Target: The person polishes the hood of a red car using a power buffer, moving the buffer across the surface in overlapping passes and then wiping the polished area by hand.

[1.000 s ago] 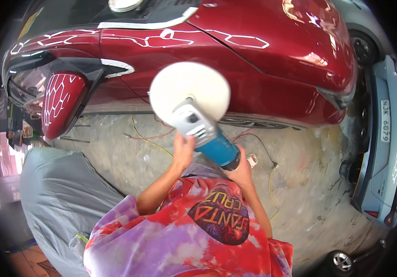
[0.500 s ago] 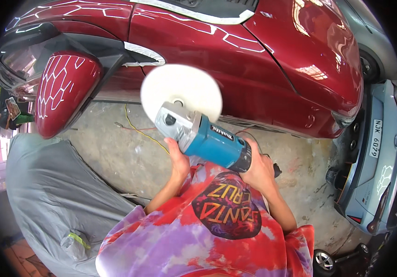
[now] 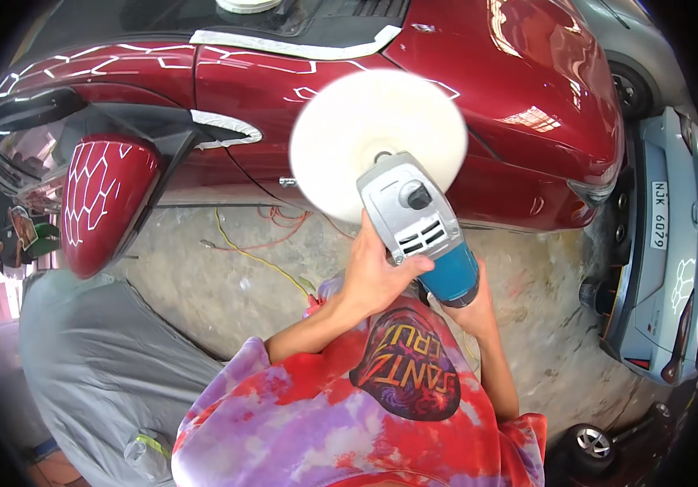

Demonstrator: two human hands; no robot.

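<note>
A polisher (image 3: 414, 213) with a silver head and a blue body is held in front of me by both hands. Its broad white pad (image 3: 377, 122) overlaps the red car's (image 3: 527, 49) side in view; I cannot tell whether they touch. Around the silver head, near the pad, closes my left hand (image 3: 373, 272), thumb on the near side. Farther back, my right hand (image 3: 472, 304) grips the rear of the blue body, its fingers partly hidden by the tool.
The red side mirror (image 3: 113, 199) juts out at left. White masking tape (image 3: 300, 45) edges the windshield base. Yellow hose (image 3: 263, 261) and red hose (image 3: 284, 231) lie on concrete. A grey cover (image 3: 113, 341) drapes something at lower left. A light-blue car (image 3: 661, 268) stands at right.
The polisher has shifted right and up and turned, so its head faces me more. My left hand now wraps the head, where earlier it was more open along its side.
</note>
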